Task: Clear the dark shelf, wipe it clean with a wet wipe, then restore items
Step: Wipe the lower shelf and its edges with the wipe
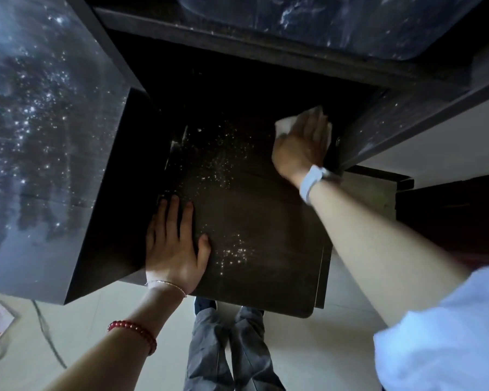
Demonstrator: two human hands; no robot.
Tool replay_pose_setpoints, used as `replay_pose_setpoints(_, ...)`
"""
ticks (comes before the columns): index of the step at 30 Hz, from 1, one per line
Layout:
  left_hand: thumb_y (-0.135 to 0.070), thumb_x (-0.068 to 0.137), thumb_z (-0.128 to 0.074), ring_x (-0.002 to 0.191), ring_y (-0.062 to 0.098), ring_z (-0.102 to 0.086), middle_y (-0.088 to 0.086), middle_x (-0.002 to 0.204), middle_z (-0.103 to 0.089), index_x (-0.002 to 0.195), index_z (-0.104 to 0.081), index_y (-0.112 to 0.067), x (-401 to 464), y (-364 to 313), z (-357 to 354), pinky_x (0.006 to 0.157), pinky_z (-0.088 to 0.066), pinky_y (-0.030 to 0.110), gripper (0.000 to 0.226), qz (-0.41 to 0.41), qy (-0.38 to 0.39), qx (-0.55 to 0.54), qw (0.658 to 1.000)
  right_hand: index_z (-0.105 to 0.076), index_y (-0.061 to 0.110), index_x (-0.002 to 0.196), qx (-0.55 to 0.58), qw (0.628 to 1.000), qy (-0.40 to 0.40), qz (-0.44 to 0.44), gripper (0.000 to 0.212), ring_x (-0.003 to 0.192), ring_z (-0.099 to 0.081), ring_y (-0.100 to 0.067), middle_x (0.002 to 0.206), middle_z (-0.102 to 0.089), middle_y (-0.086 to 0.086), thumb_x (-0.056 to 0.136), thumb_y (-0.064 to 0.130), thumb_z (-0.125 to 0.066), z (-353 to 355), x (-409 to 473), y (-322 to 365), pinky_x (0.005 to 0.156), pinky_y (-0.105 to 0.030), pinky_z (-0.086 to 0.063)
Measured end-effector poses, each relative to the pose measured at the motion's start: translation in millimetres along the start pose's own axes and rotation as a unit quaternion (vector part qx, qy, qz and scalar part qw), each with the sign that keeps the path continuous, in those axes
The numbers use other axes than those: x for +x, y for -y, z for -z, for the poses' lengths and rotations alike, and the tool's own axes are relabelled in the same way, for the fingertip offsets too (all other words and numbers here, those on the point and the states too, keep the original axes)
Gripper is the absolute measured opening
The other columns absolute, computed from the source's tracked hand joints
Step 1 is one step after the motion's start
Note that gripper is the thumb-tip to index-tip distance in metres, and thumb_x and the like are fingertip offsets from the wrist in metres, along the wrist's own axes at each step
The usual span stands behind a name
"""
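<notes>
fingers [315, 128] of right hand [302, 145] press wet wipe [287, 124] flat; left hand [174, 244] splayed on shelf [260, 221].

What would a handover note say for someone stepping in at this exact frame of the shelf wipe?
Left hand: flat, fingers straight, pressing on the near left part of the dark shelf, bracing.
Right hand: flat on the white wet wipe, pressing it on the shelf's far right corner by the side panel.
Done: shelf surface holds no items; wiping is under way.
Left: pale specks show in the shelf's middle and near part, so wipe there; then put the items back. The items are not in view.
</notes>
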State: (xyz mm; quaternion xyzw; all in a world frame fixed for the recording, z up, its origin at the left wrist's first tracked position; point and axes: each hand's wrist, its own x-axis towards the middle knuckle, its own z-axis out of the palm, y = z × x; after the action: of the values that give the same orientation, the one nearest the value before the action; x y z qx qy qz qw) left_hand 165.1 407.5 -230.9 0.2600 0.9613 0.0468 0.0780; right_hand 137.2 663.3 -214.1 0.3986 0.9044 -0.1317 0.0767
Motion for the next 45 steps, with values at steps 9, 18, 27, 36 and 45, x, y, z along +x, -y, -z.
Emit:
replay_pose_setpoints(9, -0.041, 0.083, -0.029, 0.134, 0.031, -0.019, 0.021, 0.144, -0.033, 0.134, -0.033, -0.006, 0.0, 0.0, 2.5, 0.105, -0.014, 0.041, 0.062, 0.003, 0.011, -0.007, 1.000, -0.021, -0.018, 0.134, 0.015, 1.000, 0.001, -0.018, 0.068, 0.126, -0.031, -0.043, 0.143, -0.023, -0.035, 0.082, 0.018, -0.045, 2.2, -82.4, -9.7, 0.098, -0.044, -0.033)
replay_pose_setpoints(18, -0.041, 0.082, -0.029, 0.134, 0.030, -0.018, 0.021, 0.144, -0.034, 0.135, -0.033, -0.006, 0.1, 0.1, 1.0, 0.107, -0.013, 0.041, 0.064, 0.002, 0.007, 0.001, 1.000, -0.009, -0.001, 0.143, 0.011, 0.996, 0.061, -0.056, 0.062, 0.139, 0.005, -0.038, 0.151, 0.004, -0.026, 0.093, 0.022, -0.039, 18.6, -23.3, 8.6, 0.111, -0.046, -0.015)
replay_pose_setpoints(27, -0.042, 0.082, -0.028, 0.133, 0.030, -0.019, 0.021, 0.144, -0.034, 0.134, -0.032, -0.008, -0.5, -0.5, 1.6, 0.105, -0.014, 0.041, 0.062, 0.005, 0.008, -0.008, 1.000, -0.026, 0.000, 0.140, 0.052, 0.992, -0.075, 0.086, 0.049, 0.141, -0.012, -0.026, 0.150, -0.021, -0.016, 0.095, 0.020, -0.027, -32.0, -131.3, -65.1, 0.116, -0.040, -0.014)
replay_pose_setpoints(36, -0.041, 0.082, -0.029, 0.133, 0.031, -0.020, 0.022, 0.144, -0.034, 0.134, -0.034, -0.005, -0.1, -0.7, 0.2, 0.106, -0.014, 0.042, 0.064, 0.002, -0.005, -0.014, 1.000, -0.037, 0.005, 0.125, 0.273, 0.950, -0.139, -0.059, 0.038, 0.113, -0.050, -0.031, 0.120, -0.051, -0.017, 0.088, -0.005, -0.037, -21.7, -86.0, -61.5, 0.093, -0.036, -0.045)
replay_pose_setpoints(45, -0.041, 0.083, -0.028, 0.134, 0.034, -0.022, 0.023, 0.144, -0.033, 0.133, -0.036, -0.004, -0.6, -0.8, -0.4, 0.107, -0.014, 0.041, 0.063, -0.001, -0.006, -0.013, 1.000, -0.037, -0.002, 0.131, 0.113, 0.986, -0.108, 0.055, 0.051, 0.133, -0.034, -0.033, 0.139, -0.039, -0.022, 0.082, -0.008, -0.050, -27.1, -134.5, -59.3, 0.107, -0.044, -0.036)
